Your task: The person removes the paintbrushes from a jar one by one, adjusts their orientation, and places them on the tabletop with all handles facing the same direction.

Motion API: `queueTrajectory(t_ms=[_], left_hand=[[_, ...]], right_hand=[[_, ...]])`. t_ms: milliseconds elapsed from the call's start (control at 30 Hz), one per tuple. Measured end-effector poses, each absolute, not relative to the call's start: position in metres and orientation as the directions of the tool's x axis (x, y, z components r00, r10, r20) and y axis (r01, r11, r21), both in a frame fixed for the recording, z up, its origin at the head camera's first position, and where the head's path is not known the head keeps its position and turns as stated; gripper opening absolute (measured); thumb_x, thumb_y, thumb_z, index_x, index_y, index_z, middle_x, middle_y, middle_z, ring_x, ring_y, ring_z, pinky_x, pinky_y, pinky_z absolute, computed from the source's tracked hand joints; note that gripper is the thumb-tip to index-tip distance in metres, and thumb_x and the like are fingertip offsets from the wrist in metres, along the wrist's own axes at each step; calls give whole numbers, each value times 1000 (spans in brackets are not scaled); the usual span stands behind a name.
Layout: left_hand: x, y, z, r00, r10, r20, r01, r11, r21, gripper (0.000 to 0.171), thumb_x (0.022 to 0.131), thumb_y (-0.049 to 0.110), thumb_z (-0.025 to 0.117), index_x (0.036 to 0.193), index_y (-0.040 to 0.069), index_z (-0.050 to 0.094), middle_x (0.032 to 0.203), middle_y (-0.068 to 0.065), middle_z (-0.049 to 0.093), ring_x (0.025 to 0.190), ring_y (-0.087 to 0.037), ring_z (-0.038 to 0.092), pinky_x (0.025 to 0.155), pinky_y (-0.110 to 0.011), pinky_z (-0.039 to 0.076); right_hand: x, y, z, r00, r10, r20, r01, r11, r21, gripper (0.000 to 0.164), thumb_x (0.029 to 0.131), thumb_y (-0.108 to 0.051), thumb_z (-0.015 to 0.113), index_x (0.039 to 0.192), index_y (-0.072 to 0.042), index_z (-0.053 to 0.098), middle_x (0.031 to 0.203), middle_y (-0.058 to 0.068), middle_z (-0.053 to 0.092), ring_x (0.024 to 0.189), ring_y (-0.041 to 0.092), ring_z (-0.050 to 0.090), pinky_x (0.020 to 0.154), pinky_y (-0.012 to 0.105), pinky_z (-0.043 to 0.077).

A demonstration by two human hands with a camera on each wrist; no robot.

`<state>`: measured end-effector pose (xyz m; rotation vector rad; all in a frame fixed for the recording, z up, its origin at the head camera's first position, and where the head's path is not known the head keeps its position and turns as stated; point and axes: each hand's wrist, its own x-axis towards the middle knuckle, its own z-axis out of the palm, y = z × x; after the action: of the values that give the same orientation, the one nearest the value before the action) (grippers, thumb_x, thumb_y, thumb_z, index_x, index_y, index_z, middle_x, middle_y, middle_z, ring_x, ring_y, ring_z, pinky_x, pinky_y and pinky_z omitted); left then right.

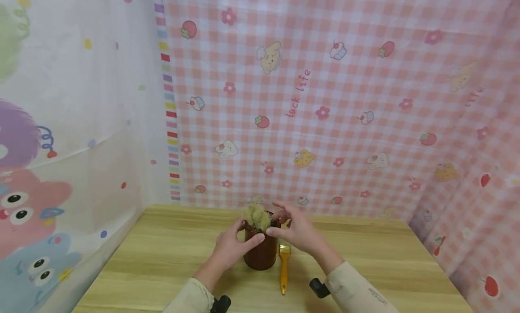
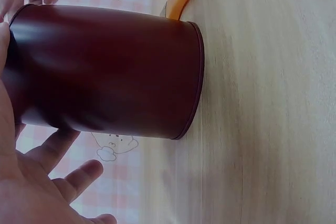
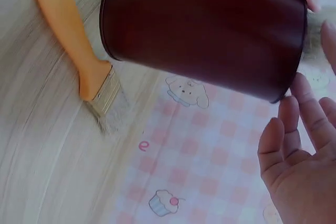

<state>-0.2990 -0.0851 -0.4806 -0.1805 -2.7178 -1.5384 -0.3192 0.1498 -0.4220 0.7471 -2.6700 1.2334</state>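
Note:
A dark reddish-brown cylindrical pot (image 1: 260, 252) stands upright on the wooden table, with a pale yellow-green fuzzy plant (image 1: 257, 217) at its top. My left hand (image 1: 233, 245) holds the pot by its upper part, thumb across the front and fingers at the left side. In the left wrist view, its other fingers (image 2: 79, 179) spread away from the wall. From the right, my right hand (image 1: 298, 229) reaches to the rim, thumb near the front edge and relaxed fingers beside the plant. Several of these fingers (image 3: 289, 124) appear right at the rim in the right wrist view.
A flat paintbrush with an orange handle (image 1: 284, 272) lies just right of the pot, bristles pointing away from me. Beyond the table's (image 1: 170, 249) back edge hangs a pink checked cloth (image 1: 345, 137). A white printed cloth (image 1: 101, 123) hangs at the left.

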Motion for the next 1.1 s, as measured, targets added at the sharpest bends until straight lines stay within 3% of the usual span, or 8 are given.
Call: queueTrajectory(t_ms=[133,300,500,833,1033,1100], left_hand=[[-299,-82,-479,-993,103,56,100,499,861,102,88,79,70,166,21,40,160,-10,57,152,-56,37,114,-77,39],[-300,-81,-483,-993,111,50,98,491,866,103,88,79,70,167,22,38,161,-9,55,153,-54,38,115,-76,39],[-299,-83,-481,-993,106,58,103,494,863,100,89,78,70,166,21,41,160,-9,57,152,-54,40,114,-75,41],[-299,-89,-479,-994,99,36,79,478,875,102,88,76,71,168,24,36,162,-10,55,154,-53,37,114,-74,41],[-300,-90,-479,-992,114,46,93,459,883,98,89,75,72,168,30,36,162,-12,55,153,-51,40,113,-74,43],[-300,-90,-479,-992,118,47,96,458,884,97,89,75,73,168,31,37,161,-12,55,153,-50,42,112,-73,44]], right_hand=[[-320,144,-422,-878,-383,288,-471,578,-667,72,94,-32,86,157,-18,54,116,1,79,96,14,65,77,32,54],[-322,139,-426,-879,-362,310,-475,612,-632,68,93,-28,87,154,-21,58,113,3,80,100,21,72,86,44,61],[-326,134,-421,-892,-378,249,-448,660,-603,71,95,-25,85,158,-21,53,123,10,78,113,30,75,96,54,61],[-338,125,-409,-905,-404,133,-396,688,-608,78,92,-29,87,160,-27,50,128,10,74,109,26,73,84,44,63],[-335,122,-415,-911,-367,191,-405,701,-586,78,92,-28,86,161,-24,49,103,4,73,81,18,67,69,38,57],[-334,122,-419,-915,-333,229,-403,708,-579,79,91,-29,87,161,-26,49,103,3,74,81,13,66,69,35,56]])
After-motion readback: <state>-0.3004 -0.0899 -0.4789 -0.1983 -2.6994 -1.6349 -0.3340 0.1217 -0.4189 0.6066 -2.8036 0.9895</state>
